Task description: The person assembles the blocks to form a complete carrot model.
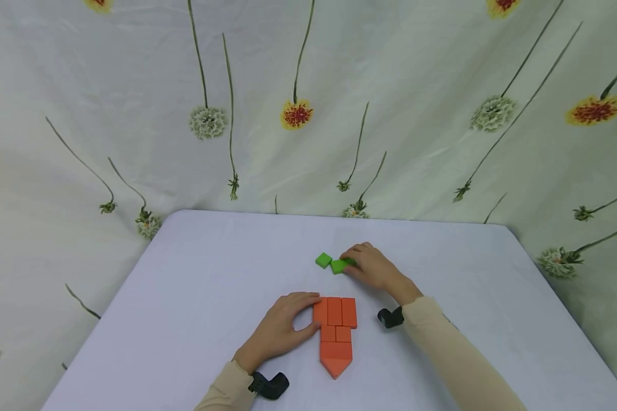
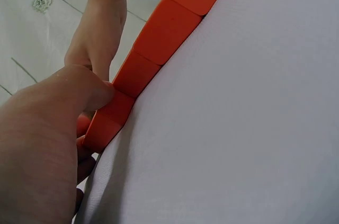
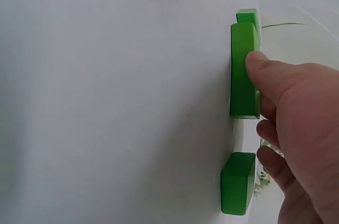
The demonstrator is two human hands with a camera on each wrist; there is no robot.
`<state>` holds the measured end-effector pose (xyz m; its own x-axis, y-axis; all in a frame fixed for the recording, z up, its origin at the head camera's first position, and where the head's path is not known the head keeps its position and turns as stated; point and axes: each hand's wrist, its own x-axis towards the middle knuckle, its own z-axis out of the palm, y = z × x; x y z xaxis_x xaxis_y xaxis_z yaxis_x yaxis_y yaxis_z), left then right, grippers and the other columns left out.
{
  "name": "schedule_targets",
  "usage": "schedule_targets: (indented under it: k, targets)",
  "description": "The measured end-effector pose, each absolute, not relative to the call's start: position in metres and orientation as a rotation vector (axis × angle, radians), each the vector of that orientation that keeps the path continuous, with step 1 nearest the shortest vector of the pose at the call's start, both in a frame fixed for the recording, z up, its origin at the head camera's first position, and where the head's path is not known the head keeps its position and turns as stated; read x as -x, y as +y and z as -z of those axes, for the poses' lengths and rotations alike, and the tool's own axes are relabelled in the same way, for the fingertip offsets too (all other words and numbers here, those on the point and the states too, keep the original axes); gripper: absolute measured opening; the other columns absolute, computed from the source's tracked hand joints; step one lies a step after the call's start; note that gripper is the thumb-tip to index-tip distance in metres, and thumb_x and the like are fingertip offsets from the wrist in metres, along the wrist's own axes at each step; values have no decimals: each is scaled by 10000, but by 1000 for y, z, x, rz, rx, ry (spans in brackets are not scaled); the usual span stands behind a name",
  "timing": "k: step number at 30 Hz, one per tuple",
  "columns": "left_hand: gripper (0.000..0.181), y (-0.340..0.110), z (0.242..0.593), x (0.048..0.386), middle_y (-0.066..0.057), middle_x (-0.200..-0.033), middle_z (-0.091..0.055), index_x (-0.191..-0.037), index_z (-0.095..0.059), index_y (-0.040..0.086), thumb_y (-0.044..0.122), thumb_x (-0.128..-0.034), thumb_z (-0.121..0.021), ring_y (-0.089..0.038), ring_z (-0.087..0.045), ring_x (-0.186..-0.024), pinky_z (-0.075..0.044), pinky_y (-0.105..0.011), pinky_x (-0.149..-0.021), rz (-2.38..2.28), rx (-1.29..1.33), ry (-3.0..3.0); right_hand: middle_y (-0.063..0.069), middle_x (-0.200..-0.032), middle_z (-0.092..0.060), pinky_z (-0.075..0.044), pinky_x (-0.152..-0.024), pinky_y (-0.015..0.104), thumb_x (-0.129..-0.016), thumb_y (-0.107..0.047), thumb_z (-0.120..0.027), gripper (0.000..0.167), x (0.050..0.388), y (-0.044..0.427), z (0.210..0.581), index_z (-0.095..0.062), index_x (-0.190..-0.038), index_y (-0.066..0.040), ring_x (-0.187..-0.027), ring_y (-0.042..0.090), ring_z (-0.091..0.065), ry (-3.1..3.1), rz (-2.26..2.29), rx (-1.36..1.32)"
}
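Note:
Orange blocks (image 1: 335, 349) lie fitted together on the table, with a row of three at the far end and a triangle pointing toward me. My left hand (image 1: 281, 326) holds the far-left orange block (image 1: 320, 311) between thumb and fingers; in the left wrist view the thumb presses its side. Farther back, my right hand (image 1: 374, 268) pinches a green block (image 3: 242, 70), thumb on its near face. Another green block (image 1: 324, 260) lies left of that hand. The right wrist view shows a separate green block (image 3: 238, 184) below the fingers. My right hand partly hides the green group.
A white table (image 1: 226, 268) spreads under everything, its far edge meeting a flower-patterned cloth (image 1: 257, 137). Each wrist wears a black device, one beside the left sleeve (image 1: 269, 386) and one by the right sleeve (image 1: 391, 317).

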<state>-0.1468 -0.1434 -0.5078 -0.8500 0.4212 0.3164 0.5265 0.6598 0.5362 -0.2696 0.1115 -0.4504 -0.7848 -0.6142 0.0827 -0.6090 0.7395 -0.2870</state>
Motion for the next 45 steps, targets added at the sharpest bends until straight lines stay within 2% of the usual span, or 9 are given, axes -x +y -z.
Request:
schedule_targets:
  k: [8, 16, 29, 45]
  targets:
    - [492, -143, 509, 147, 50, -1405, -647, -1384, -647, 197, 339, -929, -767, -161, -568, -1344, -484, -448, -1112, 953, 792, -2690, 66, -1240, -695, -525, -1027, 426, -973, -255, -730, 353, 263, 112, 454, -692, -1278, -82, -1150, 245, -598, 2844, 599, 961]
    - [492, -143, 506, 146, 41, -1408, -647, -1387, -646, 195, 343, -933, -763, -171, -570, -1344, -489, -449, -1108, 953, 788, -2699, 34, -1142, -715, -550, -934, 397, -957, -274, -749, 315, 253, 112, 453, -723, -1209, -86, -1040, 200, -627, 2807, 735, 1024]
    - [492, -144, 507, 146, 34, -1408, -647, -1390, -643, 191, 339, -936, -761, -174, -567, -1347, -485, -458, -1107, 979, 788, -2702, -18, -1133, -718, -551, -883, 309, -968, -299, -729, 298, 239, 113, 458, -738, -1209, -124, -997, 137, -624, 2663, 856, 1044]
    - [497, -144, 508, 147, 34, -1408, -647, -1389, -644, 188, 329, -929, -768, -179, -567, -1349, -482, -464, -1114, 970, 783, -2704, 2, -1149, -714, -541, -889, 302, -963, -220, -725, 269, 233, 110, 461, -734, -1210, -113, -992, 140, -610, 2619, 849, 1078]
